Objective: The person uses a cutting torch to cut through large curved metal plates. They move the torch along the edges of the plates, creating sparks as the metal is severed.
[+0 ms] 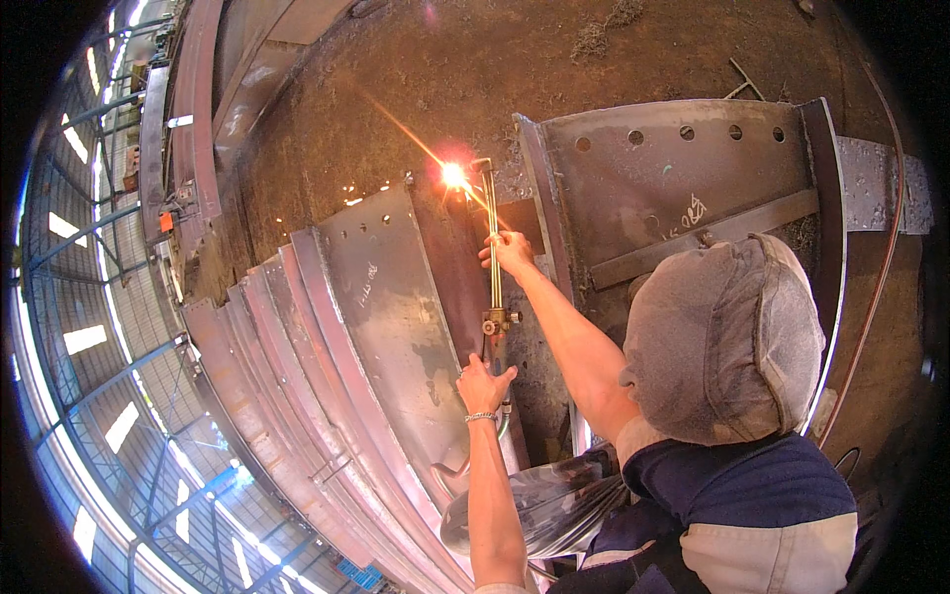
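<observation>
Neither of my hands is in view; the two bare forearms here lead to another person in a grey cloth hood (pixel 717 342) and a navy and cream top. That person holds a brass cutting torch (pixel 496 287) with long parallel tubes and valve knobs. The person's right hand (pixel 510 253) closes round the tubes below the torch head. The person's left hand (pixel 483 386), with a bracelet at the wrist, is at the handle end. By the torch head, a bright glow (pixel 453 175) throws sparks beside the edge of a brownish steel plate; its glare hides the exact spot.
Long curved steel sections (pixel 297 346) lie side by side at the left. A holed steel beam (pixel 683 163) with upright flanges stands at the right. A reddish hose (pixel 871 337) runs along the far right. Brown ground (pixel 396 59) with scraps stretches behind.
</observation>
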`<action>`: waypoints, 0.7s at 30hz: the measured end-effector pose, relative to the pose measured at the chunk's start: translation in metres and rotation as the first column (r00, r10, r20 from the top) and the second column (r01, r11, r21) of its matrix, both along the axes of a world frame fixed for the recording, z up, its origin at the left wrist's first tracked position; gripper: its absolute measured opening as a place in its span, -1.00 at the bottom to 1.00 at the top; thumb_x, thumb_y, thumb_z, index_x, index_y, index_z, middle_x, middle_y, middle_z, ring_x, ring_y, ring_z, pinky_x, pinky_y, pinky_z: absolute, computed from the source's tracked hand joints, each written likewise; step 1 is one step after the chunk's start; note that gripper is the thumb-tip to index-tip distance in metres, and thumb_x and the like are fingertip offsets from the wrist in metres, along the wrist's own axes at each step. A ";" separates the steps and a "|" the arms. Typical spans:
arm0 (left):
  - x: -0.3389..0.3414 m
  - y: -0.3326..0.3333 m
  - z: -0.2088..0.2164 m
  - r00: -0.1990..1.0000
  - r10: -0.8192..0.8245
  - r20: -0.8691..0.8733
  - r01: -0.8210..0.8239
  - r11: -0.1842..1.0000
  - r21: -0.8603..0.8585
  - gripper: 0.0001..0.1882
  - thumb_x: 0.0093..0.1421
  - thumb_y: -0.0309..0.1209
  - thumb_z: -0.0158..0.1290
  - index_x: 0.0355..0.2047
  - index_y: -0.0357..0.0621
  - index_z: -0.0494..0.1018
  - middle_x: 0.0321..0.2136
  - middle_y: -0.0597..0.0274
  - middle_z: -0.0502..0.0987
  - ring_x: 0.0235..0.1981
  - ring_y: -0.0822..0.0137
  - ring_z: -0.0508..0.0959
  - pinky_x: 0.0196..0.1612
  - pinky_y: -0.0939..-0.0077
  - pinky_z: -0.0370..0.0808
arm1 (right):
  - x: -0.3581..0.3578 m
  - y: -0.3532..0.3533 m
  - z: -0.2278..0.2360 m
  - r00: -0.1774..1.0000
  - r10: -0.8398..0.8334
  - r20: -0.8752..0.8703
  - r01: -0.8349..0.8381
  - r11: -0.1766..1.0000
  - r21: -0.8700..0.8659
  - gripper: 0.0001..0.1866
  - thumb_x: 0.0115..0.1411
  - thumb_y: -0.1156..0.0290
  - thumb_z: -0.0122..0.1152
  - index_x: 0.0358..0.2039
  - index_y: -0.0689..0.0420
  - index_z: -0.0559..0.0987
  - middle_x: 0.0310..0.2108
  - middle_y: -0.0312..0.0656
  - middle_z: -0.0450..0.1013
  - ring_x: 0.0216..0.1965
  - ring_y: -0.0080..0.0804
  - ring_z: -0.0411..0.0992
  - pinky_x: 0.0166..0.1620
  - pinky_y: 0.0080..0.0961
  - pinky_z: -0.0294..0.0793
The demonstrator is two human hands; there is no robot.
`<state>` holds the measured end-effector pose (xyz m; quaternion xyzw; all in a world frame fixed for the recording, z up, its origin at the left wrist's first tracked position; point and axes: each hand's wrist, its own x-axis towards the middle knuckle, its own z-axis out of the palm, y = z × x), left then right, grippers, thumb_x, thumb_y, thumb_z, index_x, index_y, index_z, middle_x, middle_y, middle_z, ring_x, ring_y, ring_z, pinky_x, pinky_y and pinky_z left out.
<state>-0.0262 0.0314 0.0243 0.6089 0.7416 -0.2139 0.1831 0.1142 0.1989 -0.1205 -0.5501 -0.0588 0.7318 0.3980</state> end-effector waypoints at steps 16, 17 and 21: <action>-0.001 0.000 0.001 0.999 -0.028 0.014 0.028 0.999 0.018 -0.31 -0.14 0.04 0.37 -0.26 -0.28 0.35 -0.29 -0.12 0.61 -0.20 -0.14 0.61 -0.10 0.07 0.51 | 0.002 0.000 0.006 1.000 -0.019 -0.017 0.019 1.000 0.004 -0.69 0.42 0.32 -0.11 -0.14 0.23 0.57 -0.40 -0.11 0.64 -0.47 -0.40 0.63 -0.30 -0.47 0.61; -0.001 0.000 0.001 1.000 -0.024 0.012 0.024 1.000 0.014 -0.31 -0.14 0.04 0.37 -0.26 -0.28 0.36 -0.29 -0.13 0.61 -0.20 -0.14 0.61 -0.10 0.07 0.51 | 0.002 0.000 0.006 1.000 -0.022 -0.018 0.022 1.000 0.007 -0.69 0.42 0.33 -0.11 -0.14 0.23 0.57 -0.40 -0.11 0.64 -0.48 -0.40 0.63 -0.30 -0.46 0.61; 0.002 0.000 0.002 1.000 -0.008 0.008 0.008 1.000 0.014 -0.31 -0.14 0.03 0.37 -0.24 -0.28 0.37 -0.28 -0.14 0.61 -0.20 -0.15 0.61 -0.09 0.06 0.50 | 0.002 0.000 0.004 1.000 -0.002 -0.002 0.002 1.000 -0.001 -0.70 0.42 0.33 -0.10 -0.15 0.24 0.58 -0.40 -0.11 0.64 -0.48 -0.41 0.63 -0.30 -0.46 0.61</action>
